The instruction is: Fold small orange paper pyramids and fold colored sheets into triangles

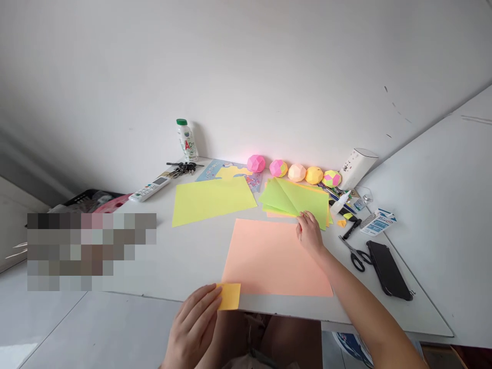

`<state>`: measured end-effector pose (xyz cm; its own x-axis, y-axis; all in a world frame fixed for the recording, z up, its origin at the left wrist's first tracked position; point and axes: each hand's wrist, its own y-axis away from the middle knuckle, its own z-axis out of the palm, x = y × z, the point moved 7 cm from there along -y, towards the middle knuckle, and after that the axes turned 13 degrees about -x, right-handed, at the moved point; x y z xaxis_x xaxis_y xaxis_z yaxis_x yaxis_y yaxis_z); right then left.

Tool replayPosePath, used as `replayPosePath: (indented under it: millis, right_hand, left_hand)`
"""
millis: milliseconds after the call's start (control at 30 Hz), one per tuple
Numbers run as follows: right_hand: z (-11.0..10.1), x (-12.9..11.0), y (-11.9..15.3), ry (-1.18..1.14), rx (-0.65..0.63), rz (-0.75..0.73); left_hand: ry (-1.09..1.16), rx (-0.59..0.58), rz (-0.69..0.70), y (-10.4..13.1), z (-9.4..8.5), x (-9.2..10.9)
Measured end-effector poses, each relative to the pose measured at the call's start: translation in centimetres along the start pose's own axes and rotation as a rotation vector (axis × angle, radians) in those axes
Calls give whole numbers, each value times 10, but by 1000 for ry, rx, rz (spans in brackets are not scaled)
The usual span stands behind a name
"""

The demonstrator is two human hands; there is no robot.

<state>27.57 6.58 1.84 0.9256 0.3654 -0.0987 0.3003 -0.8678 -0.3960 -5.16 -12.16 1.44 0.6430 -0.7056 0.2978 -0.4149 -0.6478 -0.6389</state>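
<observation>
Far left on the white table (200, 256): a remote (149, 188), keys (183, 168) and a bottle (187, 140). Next, a yellow-green sheet (211, 200). Low down, left hand (192, 328) pinching a small yellow paper square (229, 296) at the table's near edge. Big peach sheet (269, 259) in the middle. Right hand (309, 234), fingers loose, touching the green paper stack (295, 197). Scissors (355, 253) and black phone (388, 270) far right.

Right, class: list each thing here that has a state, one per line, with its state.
Left hand: pinching the small orange square.
Right hand: fingertips on the green sheets.
Green sheets: fanned in a stack.
Scissors: blades closed.
Bottle: upright, capped.
Phone: screen dark.
</observation>
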Motion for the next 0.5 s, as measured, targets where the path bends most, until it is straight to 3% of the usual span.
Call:
replayPosePath:
  millis: [167,333,400,500]
  right_hand:
    - [-8,-2,-9,-53,39,-24]
    - [-33,-16,-5,-144,86,-52]
    - [-41,-37,0,-207,59,-93]
    - [-43,-93,8,-309,-88,-244]
  left_hand:
    - [24,-29,29,-5,5,13]
    - [-17,-71,-31,-5,14,18]
    - [-66,-95,-69,-6,18,17]
    - [-100,-117,-119,-14,24,16]
